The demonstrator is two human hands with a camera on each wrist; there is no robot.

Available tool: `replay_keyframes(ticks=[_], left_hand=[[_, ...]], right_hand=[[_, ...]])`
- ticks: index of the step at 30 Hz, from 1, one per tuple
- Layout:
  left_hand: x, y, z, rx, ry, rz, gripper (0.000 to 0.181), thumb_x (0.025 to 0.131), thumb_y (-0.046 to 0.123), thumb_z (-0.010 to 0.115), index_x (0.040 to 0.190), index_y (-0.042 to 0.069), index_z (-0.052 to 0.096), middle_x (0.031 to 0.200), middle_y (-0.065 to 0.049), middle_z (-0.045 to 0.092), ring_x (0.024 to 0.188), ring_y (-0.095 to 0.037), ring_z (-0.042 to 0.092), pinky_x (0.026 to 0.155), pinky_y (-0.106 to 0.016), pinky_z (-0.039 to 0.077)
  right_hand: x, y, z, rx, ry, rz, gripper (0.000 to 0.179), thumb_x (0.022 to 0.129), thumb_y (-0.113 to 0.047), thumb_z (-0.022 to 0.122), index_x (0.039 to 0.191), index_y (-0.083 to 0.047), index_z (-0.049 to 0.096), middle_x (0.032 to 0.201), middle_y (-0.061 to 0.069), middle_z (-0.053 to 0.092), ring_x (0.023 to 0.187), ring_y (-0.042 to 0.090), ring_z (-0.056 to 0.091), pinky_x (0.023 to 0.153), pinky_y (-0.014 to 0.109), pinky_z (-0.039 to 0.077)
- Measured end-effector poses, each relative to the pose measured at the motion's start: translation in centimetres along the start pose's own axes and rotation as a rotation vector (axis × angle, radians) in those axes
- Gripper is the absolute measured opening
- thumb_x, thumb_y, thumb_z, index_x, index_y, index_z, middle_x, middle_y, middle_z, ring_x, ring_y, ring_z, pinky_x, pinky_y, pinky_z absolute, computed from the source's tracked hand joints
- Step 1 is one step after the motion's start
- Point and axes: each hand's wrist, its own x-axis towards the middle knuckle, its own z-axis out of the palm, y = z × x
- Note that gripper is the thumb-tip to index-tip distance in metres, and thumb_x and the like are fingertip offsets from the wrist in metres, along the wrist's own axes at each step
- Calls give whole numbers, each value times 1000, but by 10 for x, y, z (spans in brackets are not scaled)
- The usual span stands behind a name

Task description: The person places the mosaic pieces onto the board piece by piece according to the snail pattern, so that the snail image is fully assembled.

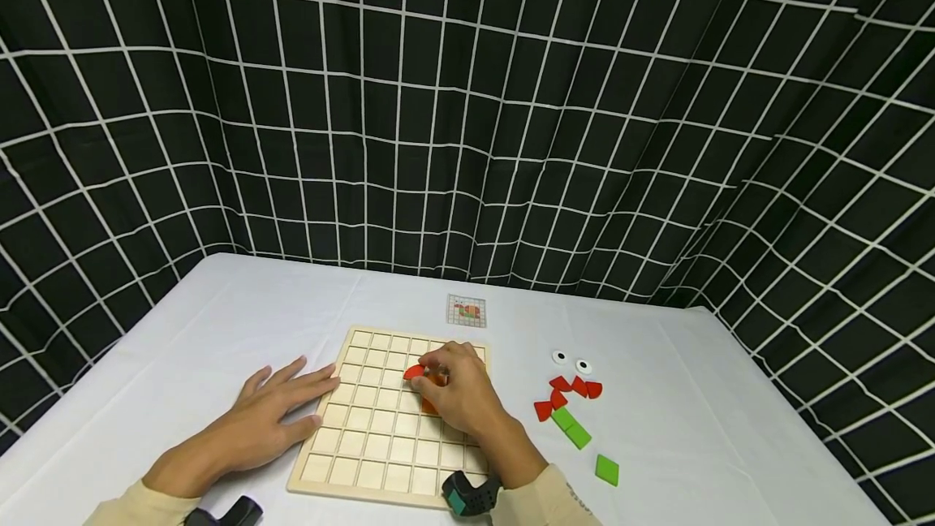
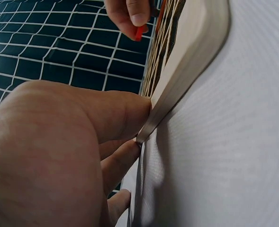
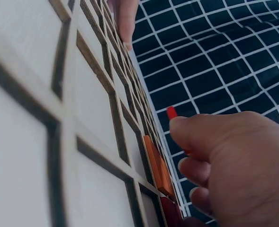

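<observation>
A wooden grid board (image 1: 358, 445) lies on the white table. Over its middle, my right hand (image 1: 467, 392) pinches a red rounded-edge tile (image 1: 414, 372) between thumb and fingers. In the right wrist view this red tile (image 3: 172, 112) is held up off the grid. Orange tiles (image 3: 158, 168) and a dark red tile (image 3: 170, 210) sit in the grid under that hand, which partly hides them in the head view. My left hand (image 1: 270, 416) lies with spread, mostly straight fingers against the board's left edge; its thumb (image 2: 125, 113) touches the wooden rim.
Right of the board lie several red tiles (image 1: 558, 399), green square tiles (image 1: 607, 470) and two round eye tiles (image 1: 583, 366). Behind the board is a small picture card (image 1: 466, 311) with a coloured figure on a grid. A black curtain with white lines (image 1: 438, 104) surrounds the table.
</observation>
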Motion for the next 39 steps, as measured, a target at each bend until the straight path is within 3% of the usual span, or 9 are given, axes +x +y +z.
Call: replay_keyframes(ticks=[9, 11, 14, 16, 18, 21, 27, 36, 39], left_hand=[[0, 0, 1, 1, 10, 0, 44, 92, 26, 62, 135, 14, 59, 146, -2, 45, 140, -41, 20, 106, -63, 1], [0, 0, 1, 3, 18, 8, 44, 92, 26, 62, 134, 14, 59, 146, -2, 45, 139, -41, 21, 106, -63, 1], [-1, 0, 2, 6, 25, 16, 44, 92, 26, 62, 134, 14, 59, 145, -1, 46, 139, -41, 22, 106, -63, 2], [-1, 0, 2, 5, 26, 16, 44, 92, 26, 62, 134, 15, 59, 145, -1, 46, 139, -41, 22, 106, -64, 2], [0, 0, 2, 3, 25, 13, 44, 92, 26, 62, 134, 15, 59, 145, -1, 46, 139, -41, 22, 106, -64, 2], [0, 0, 1, -4, 23, 10, 44, 92, 26, 62, 134, 15, 59, 146, -2, 45, 139, -41, 21, 106, -64, 2], [-1, 2, 1, -5, 22, 5, 44, 92, 26, 62, 134, 14, 59, 145, -3, 46, 139, -42, 21, 106, -64, 2], [-1, 2, 1, -2, 33, 30, 43, 92, 26, 62, 134, 14, 59, 145, -3, 46, 138, -42, 23, 105, -64, 4], [-1, 2, 1, -7, 30, 24, 44, 92, 26, 62, 134, 14, 59, 145, -4, 46, 138, -42, 23, 105, -65, 4]], right_hand=[[-1, 2, 3, -66, -37, 23, 19, 84, -19, 75, 100, -9, 73, 98, -6, 60, 92, 13, 49, 75, 30, 45], [-1, 2, 3, -72, -35, 21, 19, 84, -19, 75, 101, -9, 73, 98, -7, 60, 95, 13, 49, 79, 32, 46], [-2, 2, 3, -71, -40, 24, 20, 84, -19, 74, 102, -9, 73, 99, -6, 59, 102, 17, 51, 96, 38, 42], [-2, 2, 2, -72, -45, 26, 20, 85, -19, 73, 103, -9, 73, 100, -6, 59, 103, 18, 51, 99, 41, 40], [-2, 2, 2, -72, -51, 31, 20, 85, -19, 72, 103, -10, 73, 101, -6, 58, 102, 18, 51, 100, 42, 39], [-2, 2, 2, -78, -53, 32, 20, 86, -20, 71, 103, -10, 73, 100, -5, 58, 96, 15, 50, 86, 39, 44], [-2, 3, 3, -80, -60, 37, 20, 86, -21, 70, 103, -11, 73, 100, -6, 57, 93, 14, 48, 80, 35, 43], [-2, 4, 4, -77, -57, 29, 20, 86, -20, 70, 103, -11, 74, 98, -6, 57, 94, 14, 49, 83, 37, 44], [-2, 5, 3, -74, -53, 17, 20, 85, -20, 70, 102, -10, 74, 97, -6, 57, 96, 15, 51, 95, 42, 41]])
